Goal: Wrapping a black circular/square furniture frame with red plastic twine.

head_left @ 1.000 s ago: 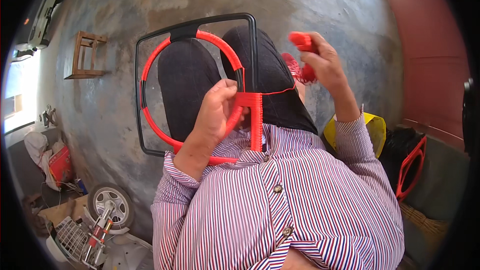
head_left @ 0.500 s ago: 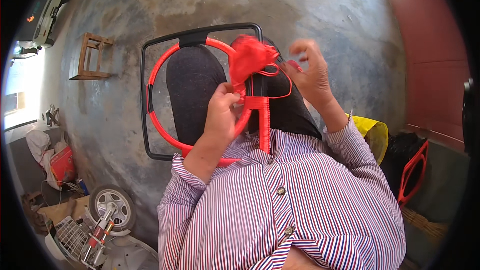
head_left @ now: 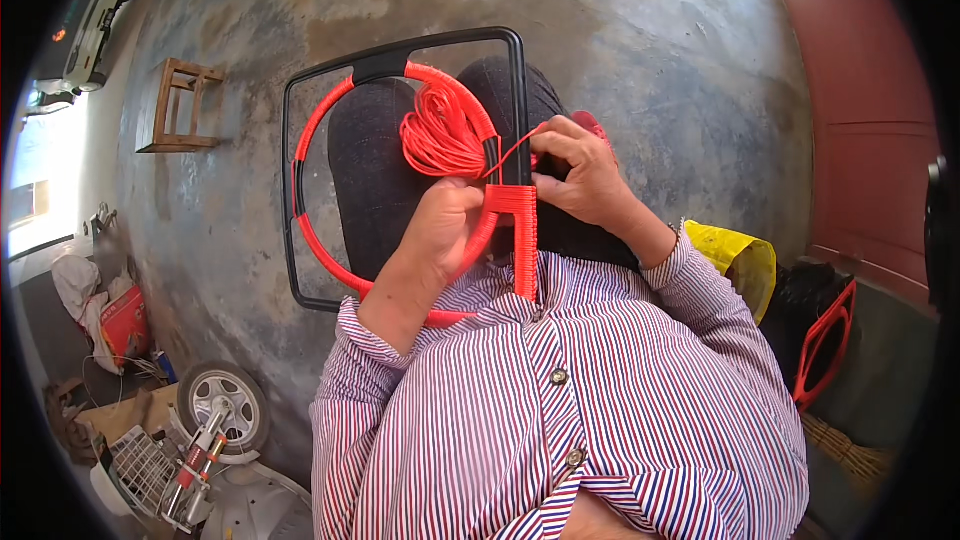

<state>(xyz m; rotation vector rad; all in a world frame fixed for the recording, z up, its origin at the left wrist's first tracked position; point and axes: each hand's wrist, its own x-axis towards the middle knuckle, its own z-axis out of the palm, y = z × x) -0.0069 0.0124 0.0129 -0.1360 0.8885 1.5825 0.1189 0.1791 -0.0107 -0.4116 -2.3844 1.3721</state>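
A black frame with rounded corners rests across my lap. Inside it is a ring, mostly wound with red cord and bare black in places. Tight red wrapping also covers the lower right bar and the joint beside the ring. A loose bundle of red cord hangs over the ring's upper right inner side. My left hand is closed at the ring just below the bundle, its fingertips partly hidden. My right hand pinches red cord at the frame's right bar; a strand runs from there to the bundle.
Left on the concrete floor stands a small wooden stool. A wheeled vehicle with a basket occupies the lower left, near a red box. At right are a yellow bag, a red-wound frame and a red door.
The cord bundle has moved left from over the right bar to inside the ring. My right hand has come down and in to the bar. My left hand shifted slightly.
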